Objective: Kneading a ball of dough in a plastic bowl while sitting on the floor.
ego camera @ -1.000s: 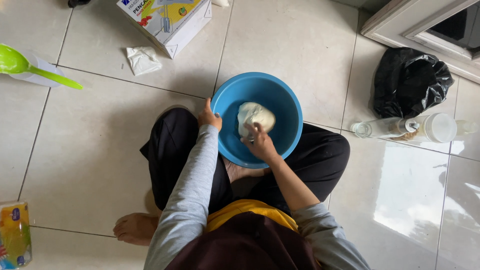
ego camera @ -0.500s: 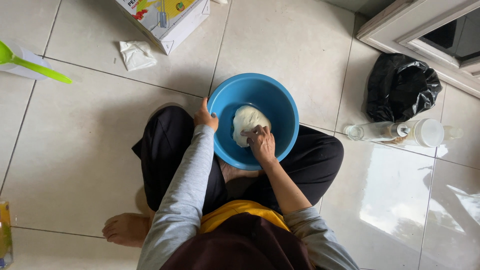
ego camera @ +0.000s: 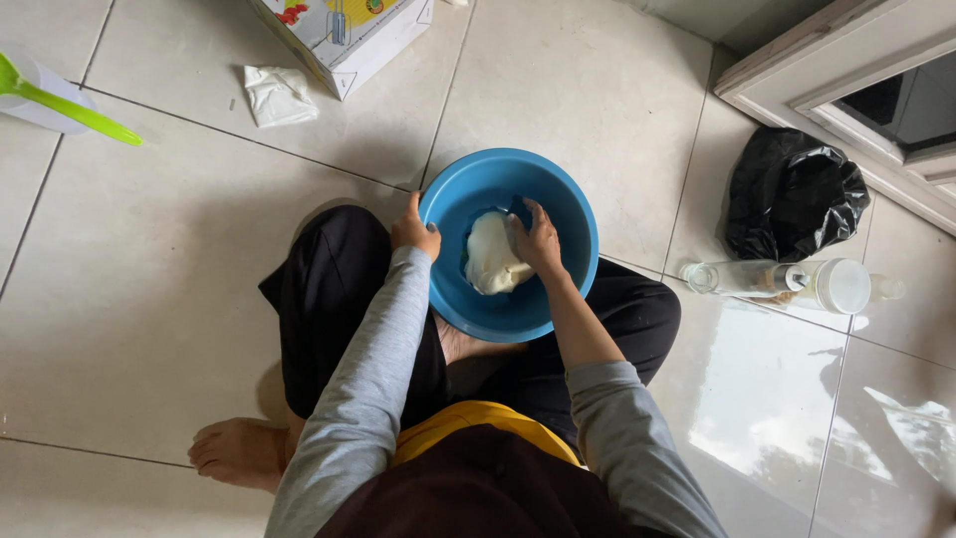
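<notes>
The right hand has shifted across the pale lump of dough in the blue bowl: a second ago it lay at the near side of the lump, and now it presses on the lump's right flank with the fingers spread toward the far wall. The dough has changed from a rounded mound to a longer shape lying more toward the near-left of the bowl. The whole view has also drifted, so the green scoop sits closer to the left edge.
</notes>
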